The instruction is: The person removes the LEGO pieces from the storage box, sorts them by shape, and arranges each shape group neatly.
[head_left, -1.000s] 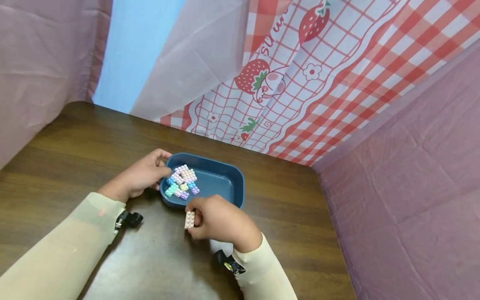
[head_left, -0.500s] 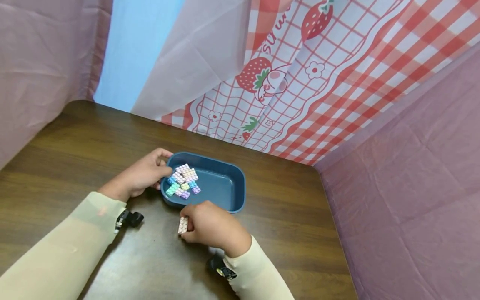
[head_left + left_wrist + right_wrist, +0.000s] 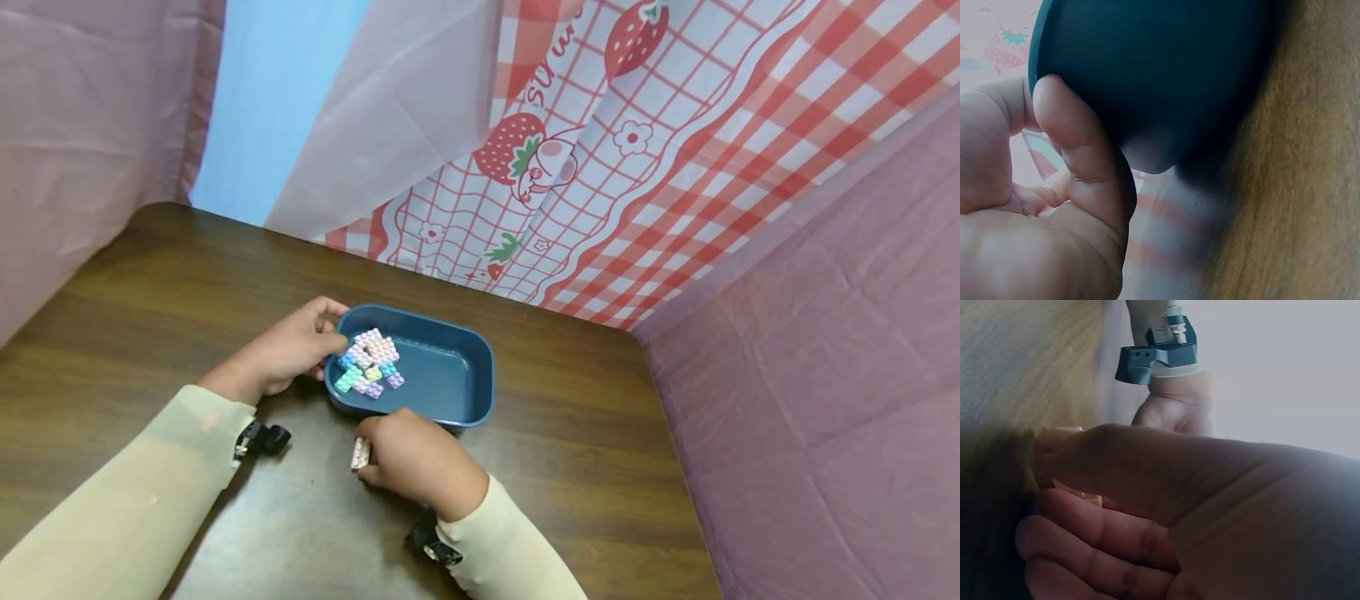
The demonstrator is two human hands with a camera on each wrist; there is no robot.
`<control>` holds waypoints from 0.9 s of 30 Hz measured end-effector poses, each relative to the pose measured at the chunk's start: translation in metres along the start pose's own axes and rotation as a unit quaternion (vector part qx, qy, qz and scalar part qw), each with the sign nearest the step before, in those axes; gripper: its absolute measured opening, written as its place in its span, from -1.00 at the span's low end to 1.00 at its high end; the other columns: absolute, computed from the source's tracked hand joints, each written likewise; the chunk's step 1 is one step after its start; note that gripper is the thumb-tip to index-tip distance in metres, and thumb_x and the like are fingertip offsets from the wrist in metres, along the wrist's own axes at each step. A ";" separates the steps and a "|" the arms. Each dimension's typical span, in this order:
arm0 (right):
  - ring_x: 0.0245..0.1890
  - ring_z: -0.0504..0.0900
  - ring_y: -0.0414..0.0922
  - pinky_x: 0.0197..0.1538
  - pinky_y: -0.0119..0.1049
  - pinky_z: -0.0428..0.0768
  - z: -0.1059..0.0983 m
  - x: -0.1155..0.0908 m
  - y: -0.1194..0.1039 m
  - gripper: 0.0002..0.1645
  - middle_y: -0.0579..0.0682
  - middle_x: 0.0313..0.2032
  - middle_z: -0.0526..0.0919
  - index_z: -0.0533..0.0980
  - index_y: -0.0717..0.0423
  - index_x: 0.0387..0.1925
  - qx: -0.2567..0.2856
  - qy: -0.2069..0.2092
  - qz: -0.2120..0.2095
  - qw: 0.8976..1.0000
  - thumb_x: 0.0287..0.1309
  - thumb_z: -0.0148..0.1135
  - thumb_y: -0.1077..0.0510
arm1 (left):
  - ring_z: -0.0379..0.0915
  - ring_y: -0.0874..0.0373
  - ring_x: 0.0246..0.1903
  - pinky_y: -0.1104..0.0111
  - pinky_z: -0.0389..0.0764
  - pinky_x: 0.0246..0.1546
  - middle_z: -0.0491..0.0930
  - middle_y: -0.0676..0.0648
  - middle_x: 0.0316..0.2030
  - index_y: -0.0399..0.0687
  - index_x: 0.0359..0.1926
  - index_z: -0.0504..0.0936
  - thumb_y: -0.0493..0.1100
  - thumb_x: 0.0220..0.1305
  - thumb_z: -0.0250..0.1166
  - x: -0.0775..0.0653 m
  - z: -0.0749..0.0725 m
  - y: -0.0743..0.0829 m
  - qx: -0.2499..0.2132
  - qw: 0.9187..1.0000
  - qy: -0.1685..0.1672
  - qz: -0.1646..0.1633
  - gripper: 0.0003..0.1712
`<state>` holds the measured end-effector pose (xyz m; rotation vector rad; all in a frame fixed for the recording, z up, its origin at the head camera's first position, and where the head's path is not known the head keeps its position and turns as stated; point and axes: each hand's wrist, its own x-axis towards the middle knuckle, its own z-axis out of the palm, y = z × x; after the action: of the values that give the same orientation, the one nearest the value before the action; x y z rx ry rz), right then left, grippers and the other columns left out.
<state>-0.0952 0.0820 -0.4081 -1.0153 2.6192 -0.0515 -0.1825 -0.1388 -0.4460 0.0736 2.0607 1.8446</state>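
A dark blue plastic tub (image 3: 438,379) stands on the table, with a cluster of pastel toy building bricks (image 3: 375,354) in its left end. My left hand (image 3: 288,346) grips the tub's left end; in the left wrist view the thumb (image 3: 1079,137) lies against the outer wall just under the rim. Between thumb and fingers my right hand (image 3: 423,458) pinches a pale cream toy brick (image 3: 361,454), in front of the tub's near side and low over the table. Most of that brick is hidden by the thumb in the right wrist view.
The brown wood-grain table (image 3: 570,467) carries the tub. Behind it hangs a red-and-white strawberry cloth (image 3: 480,217). Pinkish curtains (image 3: 810,400) close off the left and right sides. Each wrist wears a small black camera mount (image 3: 266,437).
My right hand has moved left and towards me with the cream brick, which has come from beside the tub's near wall to lower and further left. The left hand stays on the tub.
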 end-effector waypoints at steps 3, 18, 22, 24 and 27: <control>-0.53 0.50 -0.36 -0.45 -0.47 0.50 0.001 0.000 -0.001 -0.79 -0.36 -0.51 0.54 0.59 -0.22 -0.32 -0.015 0.005 0.006 1.000 0.19 0.51 -0.10 | 0.48 0.07 -0.47 0.31 0.64 -0.57 0.45 -0.24 -0.14 -0.13 0.47 0.17 -0.26 0.40 0.20 -0.001 0.000 0.001 -0.001 1.000 0.000 -0.001 -0.31; -0.50 0.50 -0.34 -0.41 -0.45 0.52 0.001 0.000 -0.002 -0.78 -0.32 -0.48 0.56 0.62 -0.19 -0.28 -0.015 0.008 0.021 1.000 0.16 0.53 -0.08 | 0.47 0.09 -0.50 0.32 0.63 -0.59 0.45 -0.24 -0.15 -0.12 0.47 0.18 -0.27 0.38 0.20 0.000 0.001 0.001 -0.004 1.000 0.000 0.000 -0.30; -0.48 0.51 -0.36 -0.39 -0.49 0.52 0.002 0.000 -0.002 -0.75 -0.32 -0.45 0.58 0.64 -0.17 -0.21 -0.004 0.009 0.026 1.000 0.15 0.54 -0.07 | 0.47 0.09 -0.48 0.32 0.63 -0.58 0.44 -0.25 -0.14 -0.12 0.47 0.17 -0.27 0.38 0.20 -0.001 0.001 0.002 -0.001 1.000 0.000 -0.003 -0.30; -0.48 0.51 -0.36 -0.39 -0.50 0.52 0.003 0.001 -0.002 -0.75 -0.32 -0.45 0.58 0.64 -0.16 -0.20 0.001 0.010 0.026 1.000 0.14 0.55 -0.06 | 0.48 0.09 -0.47 0.32 0.63 -0.58 0.44 -0.24 -0.14 -0.12 0.47 0.17 -0.27 0.39 0.20 -0.001 0.001 0.002 -0.001 1.000 0.000 -0.003 -0.30; -0.49 0.51 -0.36 -0.40 -0.50 0.51 0.004 0.001 -0.002 -0.74 -0.33 -0.46 0.57 0.64 -0.16 -0.21 0.009 0.011 0.029 0.999 0.11 0.56 -0.04 | 0.48 0.09 -0.48 0.33 0.63 -0.58 0.44 -0.24 -0.15 -0.14 0.46 0.17 -0.28 0.38 0.19 0.000 0.000 0.000 -0.004 1.000 -0.002 0.000 -0.31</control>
<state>-0.0934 0.0797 -0.4117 -0.9382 2.6617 -0.0742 -0.1822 -0.1384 -0.4455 0.0733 2.0500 1.8517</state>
